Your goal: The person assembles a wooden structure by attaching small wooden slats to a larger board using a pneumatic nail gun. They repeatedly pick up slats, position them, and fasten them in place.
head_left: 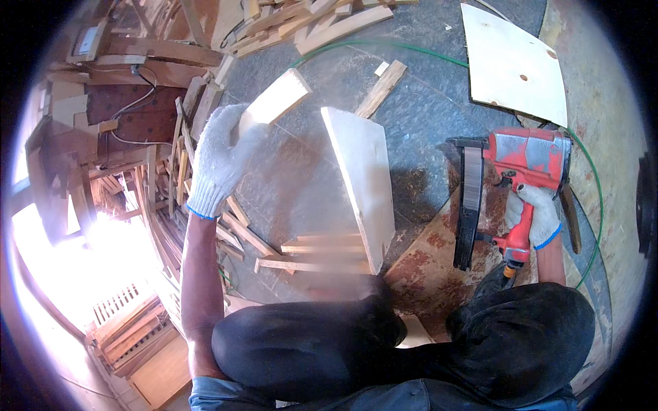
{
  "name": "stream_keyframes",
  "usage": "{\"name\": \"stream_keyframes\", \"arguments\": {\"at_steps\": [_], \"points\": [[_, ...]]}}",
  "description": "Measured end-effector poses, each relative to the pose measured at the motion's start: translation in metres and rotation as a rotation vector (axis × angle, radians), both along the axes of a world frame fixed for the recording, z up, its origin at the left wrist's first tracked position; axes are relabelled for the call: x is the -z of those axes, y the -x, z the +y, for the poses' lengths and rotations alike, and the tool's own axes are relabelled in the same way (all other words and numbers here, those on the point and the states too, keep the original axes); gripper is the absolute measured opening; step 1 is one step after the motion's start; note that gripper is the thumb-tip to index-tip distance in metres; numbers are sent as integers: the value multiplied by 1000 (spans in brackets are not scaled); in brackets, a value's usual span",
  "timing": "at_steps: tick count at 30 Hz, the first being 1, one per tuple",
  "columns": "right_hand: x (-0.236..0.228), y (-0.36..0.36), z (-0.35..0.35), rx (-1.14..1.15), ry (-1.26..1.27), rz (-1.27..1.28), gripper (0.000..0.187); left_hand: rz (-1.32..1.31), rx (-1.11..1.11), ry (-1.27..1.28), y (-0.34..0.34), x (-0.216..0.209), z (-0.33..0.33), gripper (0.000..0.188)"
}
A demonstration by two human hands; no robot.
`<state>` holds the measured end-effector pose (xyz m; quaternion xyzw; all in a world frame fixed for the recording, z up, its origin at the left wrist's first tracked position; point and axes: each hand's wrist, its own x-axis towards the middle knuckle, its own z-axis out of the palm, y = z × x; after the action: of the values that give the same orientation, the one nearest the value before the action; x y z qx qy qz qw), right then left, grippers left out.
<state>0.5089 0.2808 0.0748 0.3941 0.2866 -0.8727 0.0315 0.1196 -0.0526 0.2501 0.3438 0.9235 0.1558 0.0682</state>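
Note:
My left hand [223, 154], in a white knit glove with a blue cuff edge, is closed on a short wooden block [279, 97] held out over the floor. In my right hand [541, 216], gloved the same way, is the handle of a red and grey pneumatic nail gun [528, 154]. Its black magazine [469, 205] points down toward my knees, and a hose fitting [508, 272] shows at the handle's end. Between my hands a pale wooden board [363, 178] stands tilted on edge in front of my left knee, partly blurred.
Several wood strips [315, 264] lie by my left knee. A flat plywood panel [517, 65] rests at the far right, with a green air hose [594, 178] curving past it. Scrap lumber [308, 24] is heaped at the back, and more stands along the left. A short stick [381, 89] lies beyond the board.

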Motion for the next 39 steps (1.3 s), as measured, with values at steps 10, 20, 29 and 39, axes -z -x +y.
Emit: {"name": "stream_keyframes", "arguments": {"at_steps": [10,20,29,39], "points": [[-33,32,-14,-11,55,241,34,-64,11,-64,-16,8,-8,35],[-56,60,-25,-114,217,377,26,103,165,177,-16,1,8,30],[-63,81,-27,-219,208,388,28,114,207,267,-9,-2,20,33],[-63,88,-30,-210,269,418,31,95,209,293,-22,-6,30,31]]}}
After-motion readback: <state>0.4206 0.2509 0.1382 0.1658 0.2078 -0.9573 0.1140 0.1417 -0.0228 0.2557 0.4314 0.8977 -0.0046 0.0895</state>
